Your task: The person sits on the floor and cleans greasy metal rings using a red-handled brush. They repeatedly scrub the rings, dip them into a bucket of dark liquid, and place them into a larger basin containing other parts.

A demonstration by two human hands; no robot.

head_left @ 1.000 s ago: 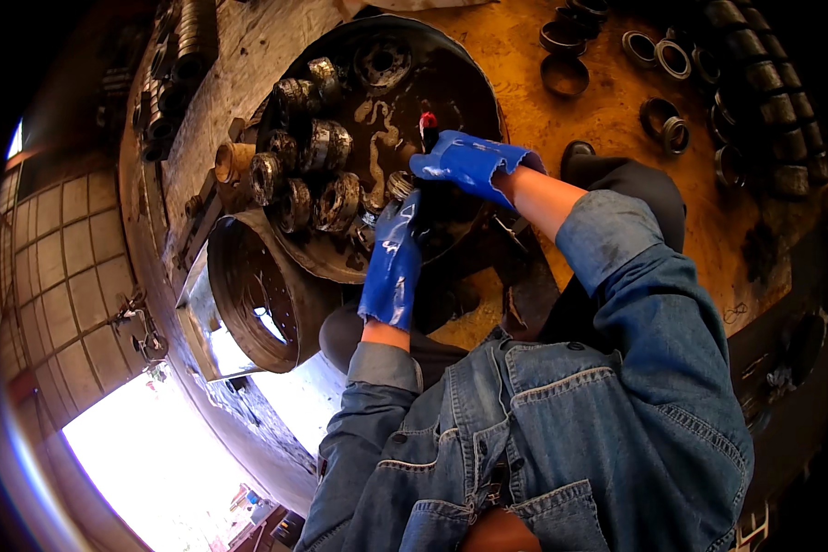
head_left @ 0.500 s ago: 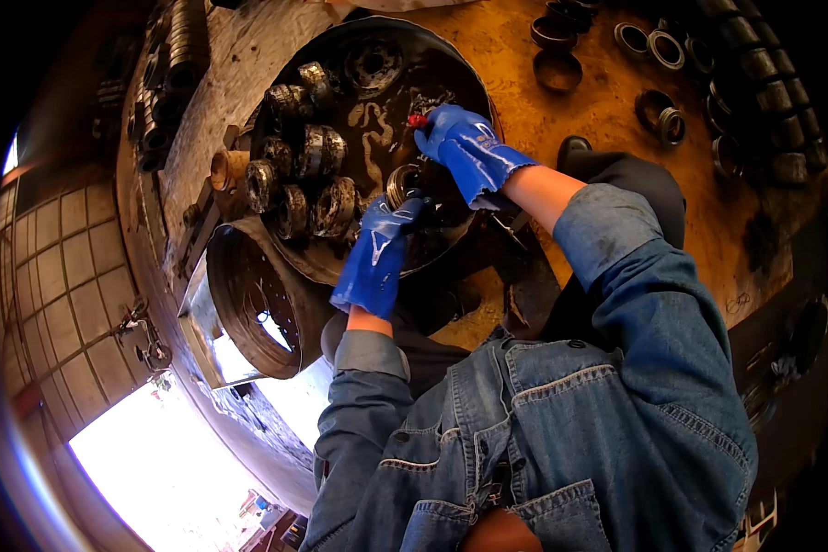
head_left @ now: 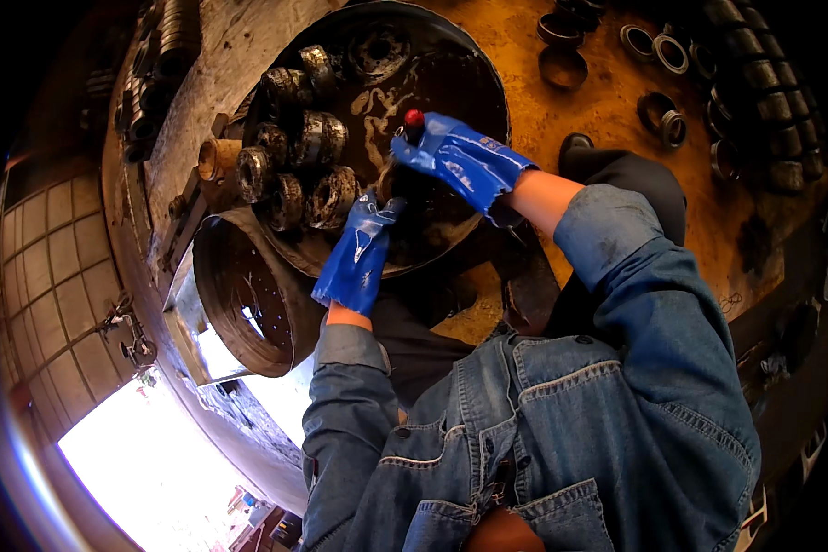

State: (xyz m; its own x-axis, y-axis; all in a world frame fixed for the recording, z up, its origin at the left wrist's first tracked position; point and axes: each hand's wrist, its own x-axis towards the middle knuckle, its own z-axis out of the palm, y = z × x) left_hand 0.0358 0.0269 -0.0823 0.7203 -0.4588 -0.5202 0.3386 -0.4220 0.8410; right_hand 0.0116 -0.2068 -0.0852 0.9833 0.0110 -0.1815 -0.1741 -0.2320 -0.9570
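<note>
Both of my hands wear blue rubber gloves and work over a wide round metal tub [head_left: 493, 83] with dark, oily liquid in it. My left hand [head_left: 354, 253] is closed on a metal ring [head_left: 385, 181], which is partly hidden by the gloves and shadow. My right hand [head_left: 465, 164] grips a red-ended tool [head_left: 414, 118] just above that ring; its working end is hidden. Left of my hands, several thick, grimy metal rings [head_left: 320, 138] are piled inside the tub. A flat disc with holes [head_left: 379, 51] lies toward its far side.
An open metal drum [head_left: 248, 299] lies tilted beside the tub, at lower left. A wooden block [head_left: 219, 159] sits by the tub's left rim. Loose rings [head_left: 561, 66] and stacked cylinders [head_left: 759, 66] stand on the brown floor at right. More rings [head_left: 177, 41] line the far left.
My right hand has moved left, toward my left hand, with the red-ended tool. My left hand has shifted slightly left with the ring. The whole view has shifted a little.
</note>
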